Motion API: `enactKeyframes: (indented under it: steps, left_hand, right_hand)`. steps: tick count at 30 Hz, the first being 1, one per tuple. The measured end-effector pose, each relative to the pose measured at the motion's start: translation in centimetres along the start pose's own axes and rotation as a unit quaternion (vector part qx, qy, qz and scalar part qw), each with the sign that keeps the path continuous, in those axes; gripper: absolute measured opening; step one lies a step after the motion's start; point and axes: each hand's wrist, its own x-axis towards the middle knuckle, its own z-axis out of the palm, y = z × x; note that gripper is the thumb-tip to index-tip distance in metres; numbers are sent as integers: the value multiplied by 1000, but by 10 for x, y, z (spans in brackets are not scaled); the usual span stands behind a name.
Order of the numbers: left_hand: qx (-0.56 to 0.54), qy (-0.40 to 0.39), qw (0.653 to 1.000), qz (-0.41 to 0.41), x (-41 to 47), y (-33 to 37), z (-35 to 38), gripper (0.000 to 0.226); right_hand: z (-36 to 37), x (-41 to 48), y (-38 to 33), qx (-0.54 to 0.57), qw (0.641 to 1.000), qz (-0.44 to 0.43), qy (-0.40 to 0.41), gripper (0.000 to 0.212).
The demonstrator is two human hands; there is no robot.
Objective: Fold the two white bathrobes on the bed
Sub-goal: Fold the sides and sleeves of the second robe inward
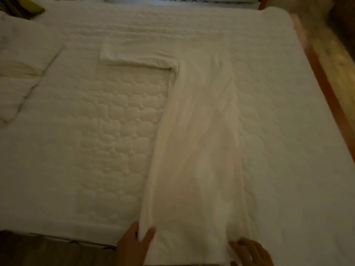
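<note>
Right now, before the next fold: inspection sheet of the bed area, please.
Surface: quilted white mattress, dim light.
Job's things: bathrobe lying flat, folded lengthwise into a strip, one sleeve sticking out left; second bathrobe bunched at the left edge.
Clutter: green-and-dark item at the far-left corner, too dim to identify.
Hands: left hand pinches the hem's left corner; right hand on the right corner, grip unclear.
Cables: nothing seen.
Surroundings: wooden bed frame and floor on the right.
</note>
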Motion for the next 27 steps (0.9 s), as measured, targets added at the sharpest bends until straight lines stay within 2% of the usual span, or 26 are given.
enactKeyframes:
  steps: [1,3,5,7,9,10,11,12,13,14,15,17,18,20,22,24,26,27]
  left_hand:
    - [-1,-1,1000,9,0,-2,-2,24]
    - [-18,11,1000,5,0,-12,-4,18]
    - [-26,40,999,-11,0,-24,-10,24]
    - [19,42,999,-6,4,-35,-15,33]
    - [62,33,997,9,10,-43,-17,32]
    - [68,37,997,31,13,-43,-16,28]
    - [63,47,995,59,16,-38,-16,30]
    - [52,53,993,87,21,-30,-14,41]
    - [38,52,993,98,25,-18,-13,54]
    - [23,48,993,101,30,-7,-11,60]
    - [18,35,995,94,36,5,-11,62]
    - [39,-6,996,75,45,23,-11,61]
    - [45,-39,996,67,49,27,-13,59]
    - [42,-143,987,54,48,27,-21,64]
    - [49,-231,971,43,42,12,-29,77]
    - [40,-211,976,38,34,-10,-31,74]
    - [28,-144,989,36,27,-22,-30,60]
    - [45,-131,990,38,27,-23,-30,56]
  right_hand:
    - [-4,2,1,-16,999,2,-30,33]
    - [-10,1,3,7,999,8,-53,22]
    - [-15,-2,0,48,984,66,-160,22]
    - [-7,-15,-2,65,963,99,-241,25]
    - [8,-37,11,22,956,110,-270,14]
    - [6,-40,13,-10,959,108,-262,20]
    - [-2,-30,10,-4,963,116,-243,37]
    - [-11,-13,0,33,970,161,-177,48]
    - [-25,3,-11,81,961,231,-132,42]
    - [-30,17,-19,103,960,256,-41,29]
    - [-28,29,-22,130,949,286,16,29]
    - [-25,55,-20,180,888,418,-62,61]
    - [-23,64,-20,202,863,448,-118,70]
    - [-23,69,-24,237,833,459,-200,74]
    - [-24,59,-24,251,820,472,-203,65]
    - [-30,38,-24,222,824,475,-216,56]
    - [-35,24,-23,142,835,456,-274,49]
    - [-36,21,-21,128,824,462,-300,45]
